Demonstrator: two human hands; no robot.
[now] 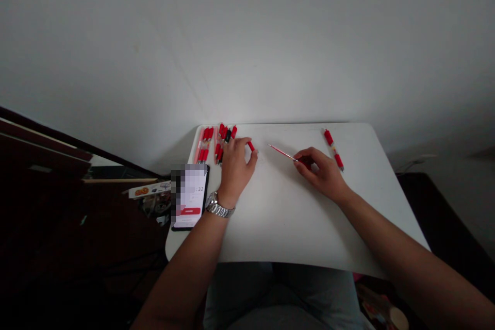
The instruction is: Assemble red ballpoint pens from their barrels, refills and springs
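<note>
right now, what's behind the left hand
Just past the left hand, the ends of red pens and a black piece show on the table. Whatever lies directly beneath the hand is covered, so I can't tell.

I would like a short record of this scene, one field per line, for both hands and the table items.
Left hand: holds short red part between thumb and finger
Right hand: pinches thin reddish rod, probably a pen refill
Table, far left: red pens, a black part among them
Table, left edge: phone, screen lit
Table, right: single red pen, beyond right hand
Left wrist: metal watch
</note>
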